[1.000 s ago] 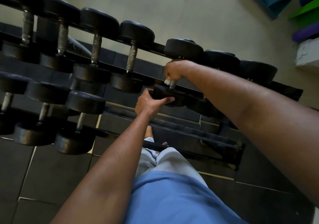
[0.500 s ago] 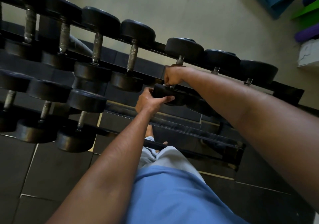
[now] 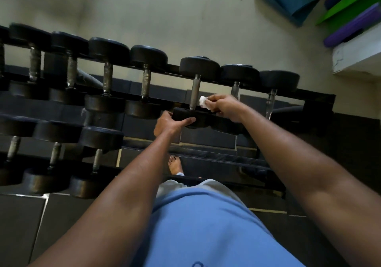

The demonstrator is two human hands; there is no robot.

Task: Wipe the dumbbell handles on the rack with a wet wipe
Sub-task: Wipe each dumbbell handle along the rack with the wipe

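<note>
A black dumbbell rack (image 3: 317,99) holds two tiers of black dumbbells with grey metal handles. My left hand (image 3: 169,122) grips the near head (image 3: 190,117) of one top-tier dumbbell. Its bare handle (image 3: 194,91) stands just left of my right hand (image 3: 224,106). That hand pinches a crumpled white wet wipe (image 3: 204,101), which lies right beside the handle's lower part. I cannot tell whether wipe and metal touch.
Several more dumbbells fill the top tier on both sides and the lower tier (image 3: 53,157) at left. Rolled mats (image 3: 354,5) and a white ledge (image 3: 356,58) are at upper right. Dark floor tiles and my bare foot (image 3: 175,165) lie below the rack.
My right hand has come off the handle and moved right with the wipe, baring the metal. The left hand stays on the dumbbell head. The view has tilted.
</note>
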